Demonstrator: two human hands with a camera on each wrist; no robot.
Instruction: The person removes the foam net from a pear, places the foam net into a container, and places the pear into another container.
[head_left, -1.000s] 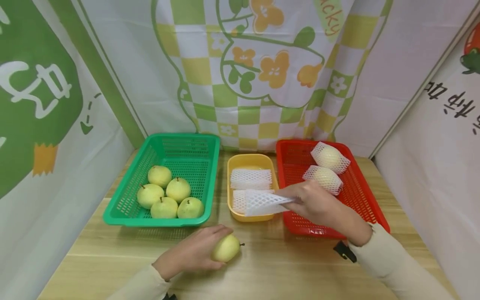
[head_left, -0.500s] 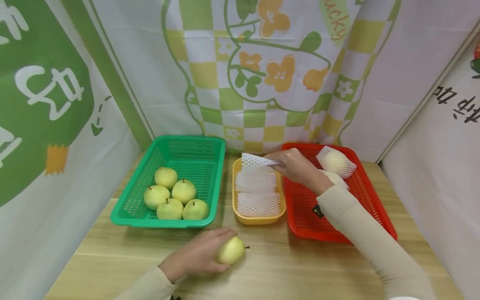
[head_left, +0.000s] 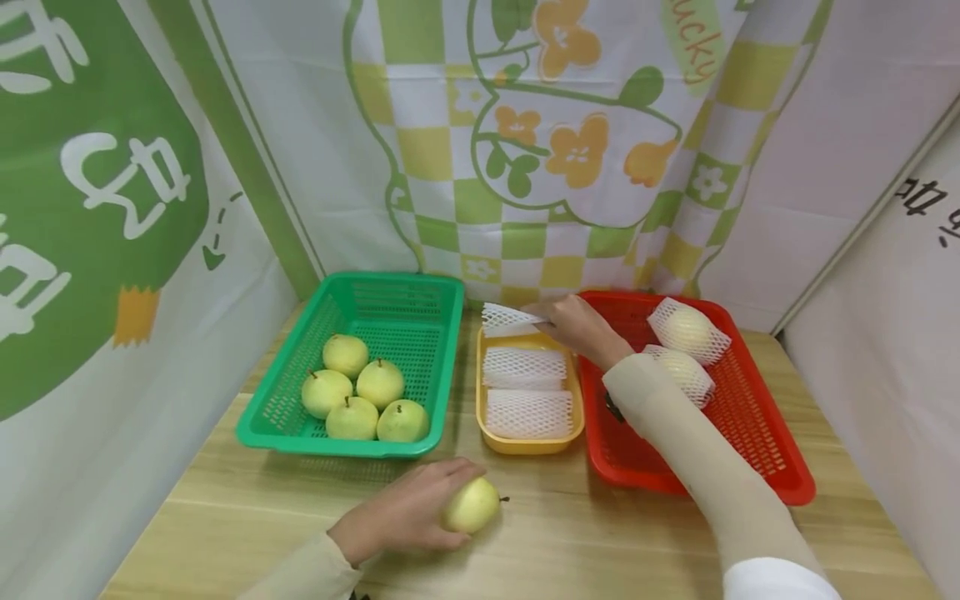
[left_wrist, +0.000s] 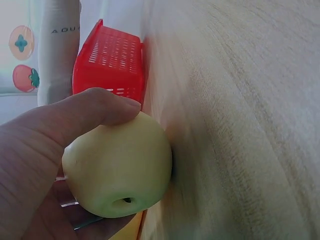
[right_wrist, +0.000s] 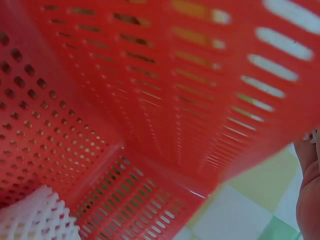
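Observation:
A pale yellow pear (head_left: pixel 472 505) lies on its side on the wooden table, its stem pointing right. My left hand (head_left: pixel 416 510) grips it, and the left wrist view shows the thumb curled over the pear (left_wrist: pixel 120 165). At the far end of the yellow tray (head_left: pixel 528 447), my right hand (head_left: pixel 576 323) pinches a white foam net sleeve (head_left: pixel 504 320) by its right end, lifted above the tray. Two more foam net sleeves (head_left: pixel 525 367) lie flat in that tray. Only part of the right hand (right_wrist: pixel 309 195) enters the right wrist view, at its right edge.
Several bare pears (head_left: pixel 352 417) sit in the green basket (head_left: pixel 438 367) on the left. To the right, the red basket (head_left: pixel 780 417) holds two net-wrapped pears (head_left: pixel 686 330) under the right forearm's far side. A printed curtain (head_left: pixel 540 167) hangs behind.
My right hand has moved from the tray's near end to its far end, carrying the foam net sleeve. The left hand keeps its grip on the pear. The head view has swung slightly left.

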